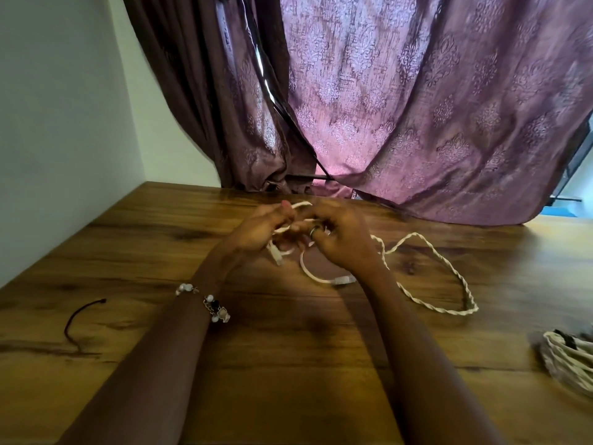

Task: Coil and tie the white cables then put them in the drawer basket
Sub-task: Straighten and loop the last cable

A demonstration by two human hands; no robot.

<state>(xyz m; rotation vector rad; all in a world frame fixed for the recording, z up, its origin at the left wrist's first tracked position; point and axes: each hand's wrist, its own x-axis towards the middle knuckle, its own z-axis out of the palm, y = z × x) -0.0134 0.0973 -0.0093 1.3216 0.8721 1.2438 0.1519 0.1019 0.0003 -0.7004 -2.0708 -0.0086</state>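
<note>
Head view showed the left hand (pixel 260 231) and right hand (pixel 337 239) closed together on a white cable (pixel 430 268) toward the worktop's (pixel 288 364) far edge, its twisted length trailing right. A coiled bundle (pixel 568 361) sat at the right edge, a dark tie (pixel 77 319) near the left. Slack could snag, loosening the coil.

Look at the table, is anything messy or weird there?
A little. The white cable in both hands sprawls loose and twisted over the table, not coiled. A dark tie lies alone at the left, far from the coiled bundle at the right edge.
</note>
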